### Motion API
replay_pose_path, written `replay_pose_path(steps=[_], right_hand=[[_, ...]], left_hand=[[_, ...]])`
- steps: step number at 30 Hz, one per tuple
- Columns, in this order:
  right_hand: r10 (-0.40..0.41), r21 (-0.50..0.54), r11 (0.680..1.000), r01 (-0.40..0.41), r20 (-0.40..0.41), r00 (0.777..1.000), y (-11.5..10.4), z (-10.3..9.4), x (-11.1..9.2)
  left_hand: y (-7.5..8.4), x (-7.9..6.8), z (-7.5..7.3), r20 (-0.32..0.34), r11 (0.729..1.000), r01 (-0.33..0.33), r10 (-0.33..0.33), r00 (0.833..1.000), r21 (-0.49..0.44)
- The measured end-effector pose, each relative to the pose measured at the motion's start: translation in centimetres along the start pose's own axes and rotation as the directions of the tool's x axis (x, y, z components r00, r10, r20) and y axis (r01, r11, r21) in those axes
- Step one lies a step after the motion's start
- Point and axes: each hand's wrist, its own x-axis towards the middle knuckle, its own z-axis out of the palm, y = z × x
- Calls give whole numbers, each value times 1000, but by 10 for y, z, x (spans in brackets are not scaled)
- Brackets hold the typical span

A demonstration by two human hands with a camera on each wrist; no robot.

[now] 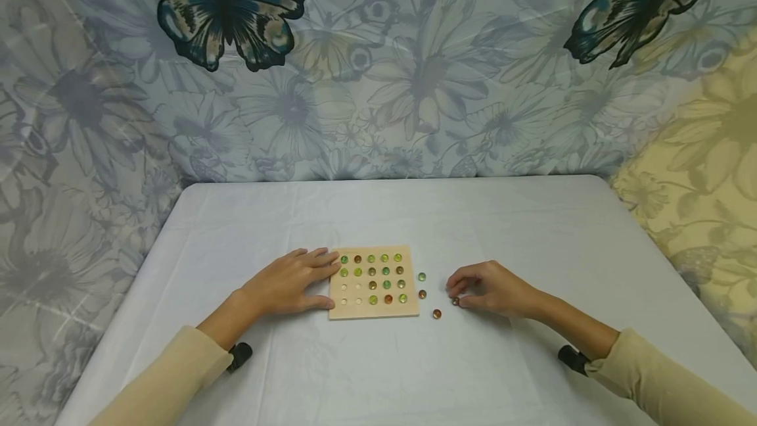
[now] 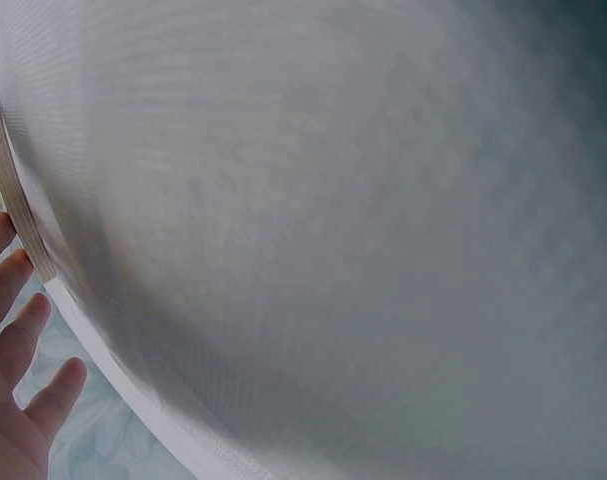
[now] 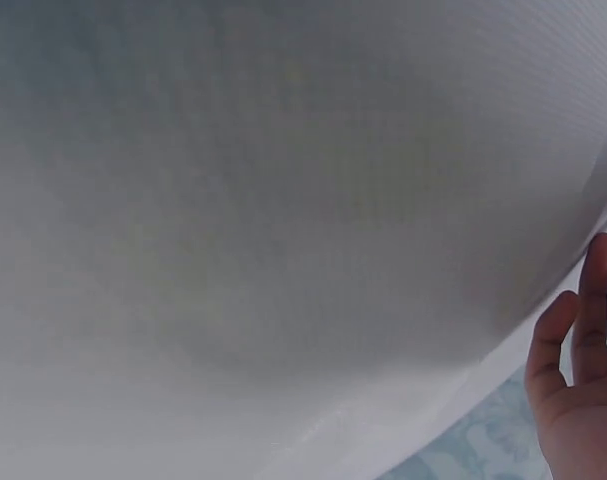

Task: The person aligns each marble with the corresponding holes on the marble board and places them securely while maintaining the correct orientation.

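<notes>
A light wooden board [image 1: 350, 313] with rows of round hollows lies on the white table. Green, yellow-green and reddish-brown marbles fill most hollows; several hollows at its lower left hold none. My left hand [image 1: 290, 281] rests along the board's left edge, fingers extended, fingertips and thumb touching it. In the left wrist view, the fingers [image 2: 21, 335] reach toward the board's edge [image 2: 13, 180]. To the right of the board, my right hand [image 1: 493, 289] pinches a dark marble [image 1: 455, 301] between thumb and fingers, close to the tabletop. In the right wrist view the marble is out of sight.
Between board and right hand lie three loose marbles: a green one [image 1: 422, 277], a reddish one [image 1: 422, 294] and an orange-brown one [image 1: 436, 314]. A white cloth covers the table [image 1: 284, 215]. Behind it hangs a floral and butterfly-patterned fabric [image 1: 426, 104].
</notes>
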Motion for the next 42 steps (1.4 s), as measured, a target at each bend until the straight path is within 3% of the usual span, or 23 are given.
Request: replay_pose_path(steps=[12, 32, 42], right_hand=[[-68, -74, 995, 66, -29, 997, -8, -1, 16], [-144, -21, 989, 144, 20, 989, -47, 22, 59], [-169, 6, 986, 169, 5, 986, -62, 32, 78]], left_hand=[[-2, 1, 1, 29, 1000, 14, -14, 999, 7], [-2, 1, 0, 34, 1000, 20, -20, 999, 7], [-1, 0, -2, 33, 1000, 21, -21, 999, -3]])
